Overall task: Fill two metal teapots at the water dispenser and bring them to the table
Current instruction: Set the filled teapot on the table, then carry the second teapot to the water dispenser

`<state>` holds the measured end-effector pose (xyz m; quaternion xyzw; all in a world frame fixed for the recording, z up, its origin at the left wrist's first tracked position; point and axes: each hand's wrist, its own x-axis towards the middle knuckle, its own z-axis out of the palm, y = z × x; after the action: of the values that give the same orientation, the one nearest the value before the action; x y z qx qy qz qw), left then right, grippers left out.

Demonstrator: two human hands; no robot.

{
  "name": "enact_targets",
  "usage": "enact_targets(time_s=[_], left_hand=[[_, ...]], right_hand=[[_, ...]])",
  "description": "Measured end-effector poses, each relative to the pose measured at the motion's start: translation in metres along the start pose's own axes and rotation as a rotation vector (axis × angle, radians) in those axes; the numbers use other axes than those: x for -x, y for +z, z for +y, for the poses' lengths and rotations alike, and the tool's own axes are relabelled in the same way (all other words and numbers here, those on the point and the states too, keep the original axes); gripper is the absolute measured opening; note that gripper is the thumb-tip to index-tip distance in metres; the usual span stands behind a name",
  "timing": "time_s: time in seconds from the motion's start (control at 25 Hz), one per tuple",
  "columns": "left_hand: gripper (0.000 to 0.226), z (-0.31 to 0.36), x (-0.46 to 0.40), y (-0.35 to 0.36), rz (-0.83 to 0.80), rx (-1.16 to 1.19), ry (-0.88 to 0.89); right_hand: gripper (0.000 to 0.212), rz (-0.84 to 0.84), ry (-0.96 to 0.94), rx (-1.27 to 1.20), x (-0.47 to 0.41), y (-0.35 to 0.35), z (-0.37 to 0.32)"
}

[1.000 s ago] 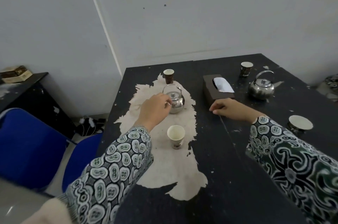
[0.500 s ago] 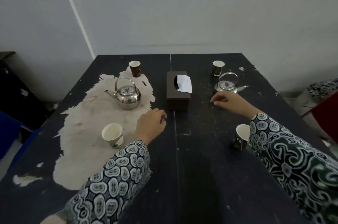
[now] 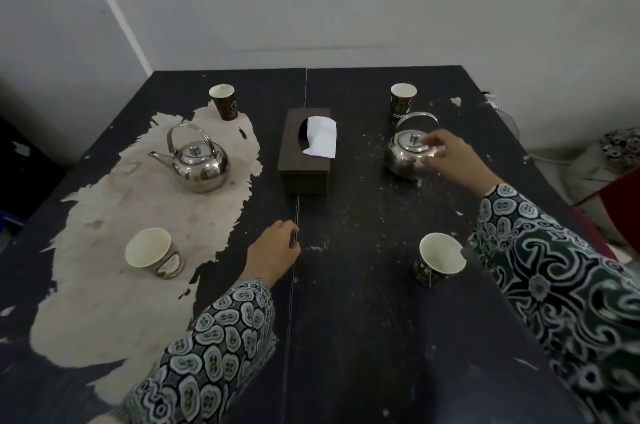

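Note:
Two shiny metal teapots stand on the black table [image 3: 363, 302]. The left teapot [image 3: 199, 164] sits on the worn pale patch, handle up, spout pointing left. The right teapot [image 3: 407, 155] stands at the right side below a paper cup. My right hand [image 3: 453, 159] is blurred at that teapot's lid and right side, fingers spread over it; whether it grips is unclear. My left hand [image 3: 275, 250] rests loosely curled on the table's middle seam, holding nothing.
A brown tissue box [image 3: 304, 153] stands between the teapots. Paper cups sit at far left [image 3: 225, 101], far right [image 3: 401, 101], near left [image 3: 154, 252] and near right [image 3: 438, 262]. White walls close the back; a red object [image 3: 620, 202] lies off the right edge.
My left hand let go of the left teapot and drew back to the middle seam. My right hand reached forward to the right teapot. The view swung right to face the table squarely.

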<state>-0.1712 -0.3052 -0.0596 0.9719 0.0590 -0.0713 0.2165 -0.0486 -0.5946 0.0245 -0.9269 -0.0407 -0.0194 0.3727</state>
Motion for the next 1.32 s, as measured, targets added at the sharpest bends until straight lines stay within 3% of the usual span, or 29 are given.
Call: enact_targets(time_s=[0.24, 0.4, 0.48, 0.68, 0.84, 1.04, 1.12, 1.24, 1.32], left_hand=[[0.077, 0.000, -0.041, 0.049, -0.354, -0.039, -0.060], [0.084, -0.014, -0.039, 0.075, -0.393, -0.192, -0.047], [0.090, -0.018, -0.039, 0.077, -0.380, -0.191, -0.034], [0.093, -0.021, -0.043, 0.077, -0.388, -0.164, -0.017], [0.094, -0.023, -0.044, 0.078, -0.397, -0.155, 0.001], [0.083, -0.015, -0.044, 0.062, -0.438, -0.072, -0.020], [0.078, -0.007, -0.036, 0.038, -0.358, 0.180, 0.002], [0.070, 0.003, -0.011, -0.015, -0.071, 0.606, 0.116], [0.063, 0.000, 0.012, -0.055, 0.096, 0.737, 0.218]], right_hand=[[0.069, -0.028, 0.091, 0.019, -0.063, 0.006, 0.028], [0.073, -0.054, 0.082, 0.153, -0.102, 0.012, 0.051], [0.067, -0.053, 0.082, 0.166, -0.116, 0.017, 0.060], [0.029, 0.087, 0.067, 0.218, -0.136, 0.021, 0.050], [0.018, -0.057, -0.059, 0.371, -0.131, 0.020, 0.034], [0.006, -0.181, -0.252, 0.360, -0.092, 0.012, -0.011], [0.007, -0.254, -0.355, 0.343, -0.067, 0.008, -0.044], [0.006, -0.322, -0.470, 0.255, -0.024, 0.009, -0.096], [0.010, -0.348, -0.543, 0.194, 0.006, 0.021, -0.129]])
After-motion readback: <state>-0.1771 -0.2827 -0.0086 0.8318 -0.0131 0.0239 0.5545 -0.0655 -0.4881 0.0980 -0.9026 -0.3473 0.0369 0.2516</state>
